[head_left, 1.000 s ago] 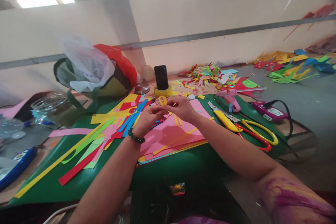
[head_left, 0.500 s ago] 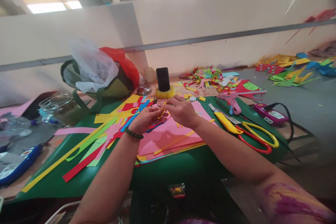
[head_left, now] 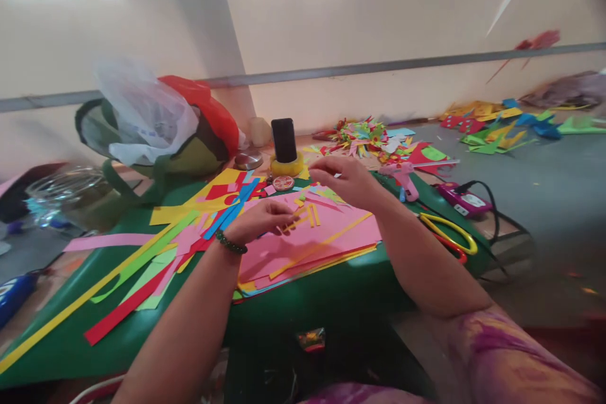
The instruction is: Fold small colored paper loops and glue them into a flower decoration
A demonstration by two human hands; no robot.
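Observation:
My left hand (head_left: 262, 218) rests low on a stack of pink paper sheets (head_left: 326, 240), fingers pinched together on a small yellow paper strip (head_left: 292, 223). A beaded bracelet sits on that wrist. My right hand (head_left: 344, 179) hovers above the far edge of the pink stack with its fingers curled; blur hides whether it holds anything. A small round red tape roll (head_left: 283, 183) lies on the table just beyond both hands, touched by neither.
A green cutting mat (head_left: 331, 306) carries long coloured paper strips (head_left: 142, 259) at left. A phone (head_left: 284, 139) stands in a yellow tape ring. To the right lie a pink glue gun (head_left: 402, 174), scissors (head_left: 449, 237) and a purple device (head_left: 461, 199). Bags (head_left: 156, 129) sit behind.
The hands have parted. The small round roll they held together now lies on the table. My left hand dropped onto the pink paper; my right hand moved right. The view shifted.

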